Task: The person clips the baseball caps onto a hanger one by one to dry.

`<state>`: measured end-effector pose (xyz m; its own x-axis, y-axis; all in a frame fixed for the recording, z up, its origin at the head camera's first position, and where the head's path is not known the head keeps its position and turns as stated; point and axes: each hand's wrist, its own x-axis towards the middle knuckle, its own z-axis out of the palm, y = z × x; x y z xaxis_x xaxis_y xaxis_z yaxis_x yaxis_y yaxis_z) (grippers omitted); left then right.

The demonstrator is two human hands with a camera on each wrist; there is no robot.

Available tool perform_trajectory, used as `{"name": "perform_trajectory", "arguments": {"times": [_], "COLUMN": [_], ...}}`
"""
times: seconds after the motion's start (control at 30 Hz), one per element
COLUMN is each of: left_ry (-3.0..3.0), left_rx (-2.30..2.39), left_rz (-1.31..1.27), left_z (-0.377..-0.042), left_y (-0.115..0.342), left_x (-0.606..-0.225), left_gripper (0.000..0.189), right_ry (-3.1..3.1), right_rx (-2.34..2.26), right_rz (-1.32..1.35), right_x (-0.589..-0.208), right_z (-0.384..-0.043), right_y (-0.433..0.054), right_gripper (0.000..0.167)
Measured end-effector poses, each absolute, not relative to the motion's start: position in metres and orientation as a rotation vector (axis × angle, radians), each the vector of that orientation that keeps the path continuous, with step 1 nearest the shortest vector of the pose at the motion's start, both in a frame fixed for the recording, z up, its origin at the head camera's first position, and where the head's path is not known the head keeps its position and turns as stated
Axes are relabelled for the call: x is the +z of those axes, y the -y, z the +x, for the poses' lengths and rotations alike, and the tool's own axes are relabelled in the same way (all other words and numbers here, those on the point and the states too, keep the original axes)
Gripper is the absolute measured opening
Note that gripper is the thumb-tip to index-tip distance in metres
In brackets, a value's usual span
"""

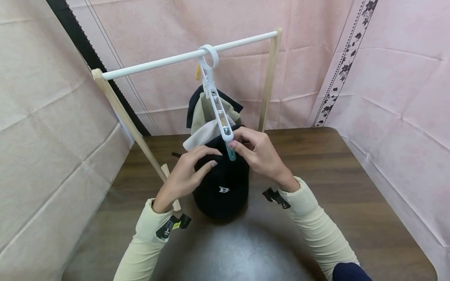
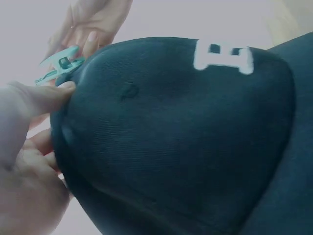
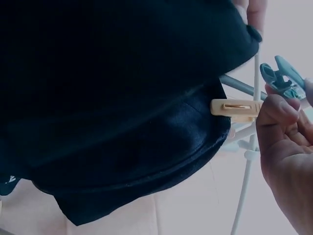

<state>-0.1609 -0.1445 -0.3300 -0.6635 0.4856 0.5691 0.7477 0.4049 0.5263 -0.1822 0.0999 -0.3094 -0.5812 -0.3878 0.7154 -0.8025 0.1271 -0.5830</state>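
Note:
A black cap [image 1: 221,203] with a small white emblem hangs low over the table, below the front end of a white hanger [image 1: 218,109]. My left hand [image 1: 186,171] pinches the cap's edge, thumb on the outside and fingers underneath, as the left wrist view shows. At the hanger's tip, a teal clothespin [image 1: 230,152] is pinched by my right hand [image 1: 258,150]. In the right wrist view this teal clothespin [image 3: 283,78] stands beside the cap's edge, apart from it. A pale orange clothespin [image 3: 237,107] grips another dark cap [image 3: 161,142] behind.
The hanger hooks over a white rod [image 1: 158,63] carried by wooden posts [image 1: 270,82]. Behind the black cap hang a light grey item [image 1: 202,134], a beige one [image 1: 202,111] and a dark one. Beneath is a brown wooden table [image 1: 351,203], with pink cloth walls around it.

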Motion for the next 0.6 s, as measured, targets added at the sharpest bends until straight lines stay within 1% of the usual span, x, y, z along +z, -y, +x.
{"name": "perform_trajectory", "arguments": {"times": [0.3, 0.6], "left_ry": [2.179, 2.143], "left_rx": [-1.34, -1.503], "left_rz": [-1.061, -1.04], "left_z": [-0.1667, -0.1695], "left_y": [0.1418, 0.1389], "left_x": [-0.3347, -0.3369], "left_gripper": [0.027, 0.029], "right_ry": [1.9, 1.872], "right_rx": [1.384, 1.414], "right_rz": [1.1, 1.065], "right_x": [-0.3121, -0.3124], "right_z": [-0.1848, -0.1861], "right_y": [-0.0934, -0.0921], "right_gripper": [0.008, 0.006]}}
